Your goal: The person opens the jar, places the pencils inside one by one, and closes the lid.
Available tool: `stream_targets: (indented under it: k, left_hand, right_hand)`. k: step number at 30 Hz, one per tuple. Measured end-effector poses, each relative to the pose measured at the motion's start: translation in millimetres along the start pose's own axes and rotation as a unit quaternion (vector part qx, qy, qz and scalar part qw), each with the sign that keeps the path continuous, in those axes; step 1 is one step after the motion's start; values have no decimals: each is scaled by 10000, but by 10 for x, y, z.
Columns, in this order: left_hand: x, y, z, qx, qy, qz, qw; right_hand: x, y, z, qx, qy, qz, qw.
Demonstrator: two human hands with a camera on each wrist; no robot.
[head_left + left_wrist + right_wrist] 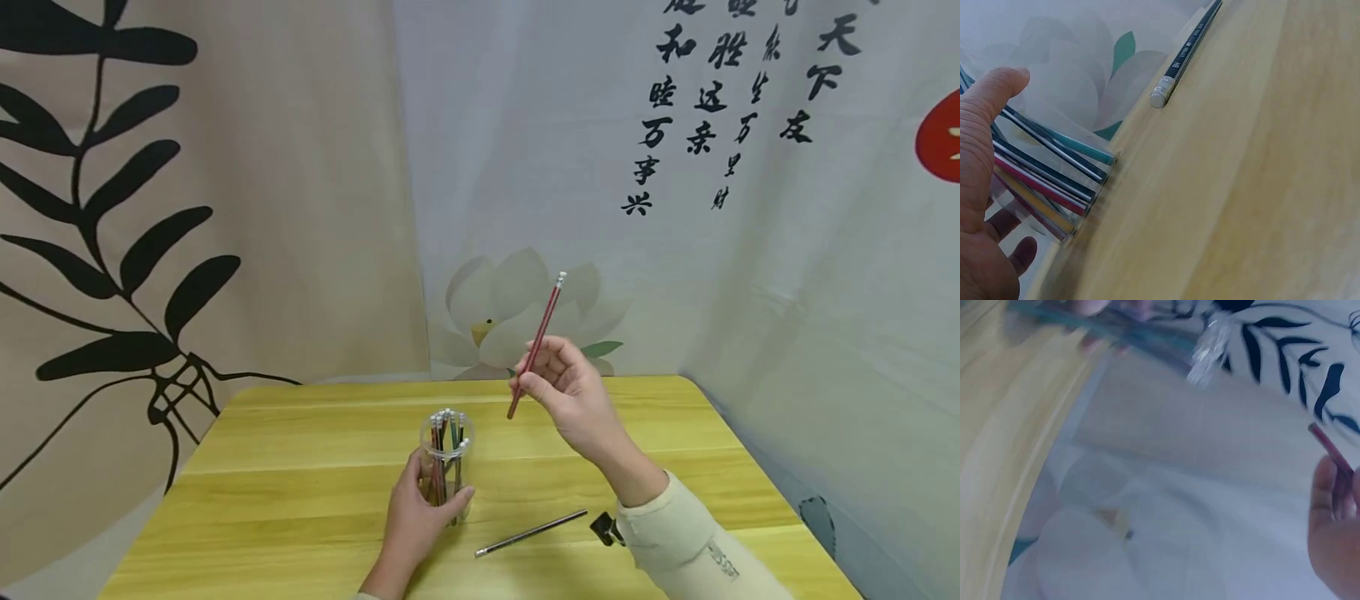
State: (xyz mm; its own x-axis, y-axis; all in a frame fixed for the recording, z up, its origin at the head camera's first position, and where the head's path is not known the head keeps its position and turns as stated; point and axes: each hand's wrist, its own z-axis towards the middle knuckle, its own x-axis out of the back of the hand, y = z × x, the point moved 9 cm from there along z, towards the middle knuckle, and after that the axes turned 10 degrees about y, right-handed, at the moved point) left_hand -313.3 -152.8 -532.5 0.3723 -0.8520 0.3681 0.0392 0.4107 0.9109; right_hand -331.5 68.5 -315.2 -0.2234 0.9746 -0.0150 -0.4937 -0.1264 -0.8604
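A clear cup (447,451) full of several pencils (442,475) stands upright on the table, eraser ends up. My left hand (422,515) grips it from the left side, thumb across the front. In the left wrist view the thumb and fingers of the left hand (982,187) wrap the see-through wall with the coloured pencils (1047,172) inside. Raised above the table, my right hand (566,396) pinches a red pencil (542,333), eraser end up and leaning right. The right wrist view catches that red pencil (1330,447) at its right edge, in the right hand (1335,534).
A dark pencil (531,534) with a white eraser lies on the wooden table (300,500), right of the cup and below the right hand. Behind the table hangs a cloth backdrop (315,208) with leaves, a lotus and black characters. A small black device (606,528) sits at the right cuff.
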Motion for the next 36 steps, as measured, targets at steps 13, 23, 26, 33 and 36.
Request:
stream_targets:
  k: [13, 23, 26, 33, 36]
  left_hand:
    - [-91, 28, 24, -235, -188, -217, 9993]
    - [-65, 5, 10, -126, -133, -160, 9997]
    - [-69, -5, 1, -131, -135, -99, 9998]
    - [-28, 7, 23, -208, 11, -189, 9996]
    - [-35, 19, 26, -232, -2, -182, 9996]
  right_hand:
    - [-693, 401, -133, 716, -616, -2231, 9702]
    - [-676, 426, -157, 624, -516, -2573, 9629]
    - [-489, 415, -153, 415, 17, -2437, 9690]
    - [-285, 508, -226, 494, 33, -2936, 9546]
    - [-206, 674, -330, 322, -316, -3369, 9405]
